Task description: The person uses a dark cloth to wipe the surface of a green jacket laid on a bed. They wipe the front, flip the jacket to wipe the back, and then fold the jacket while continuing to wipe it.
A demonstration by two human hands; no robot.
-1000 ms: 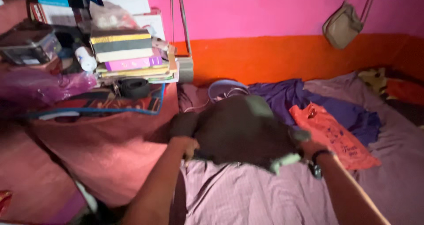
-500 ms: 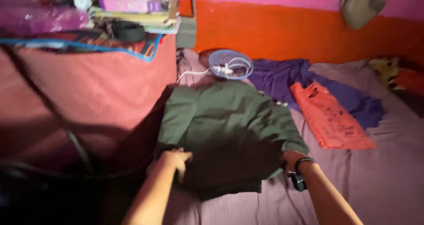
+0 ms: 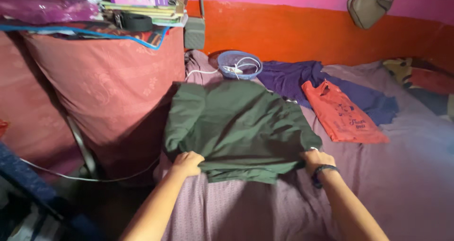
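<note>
Hands grip the green garment (image 3: 239,127) spread on the bed (image 3: 416,175): left hand (image 3: 187,163) and right hand (image 3: 316,159) fingers clamped on its near hem (corners bunched); uneven pulling could wrinkle it.

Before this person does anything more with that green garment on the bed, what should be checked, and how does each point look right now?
1. Left hand grips the near edge of the green garment: ok.
2. Right hand grips the opposite near corner: ok.
3. Garment lies spread on the bedsheet: ok.
4. Garment smooth: not ok, creases and a doubled near hem show.
5. Orange plastic bag apart from the garment: ok.
6. Blue basket beyond the far edge, touching or not: cannot tell.
</note>
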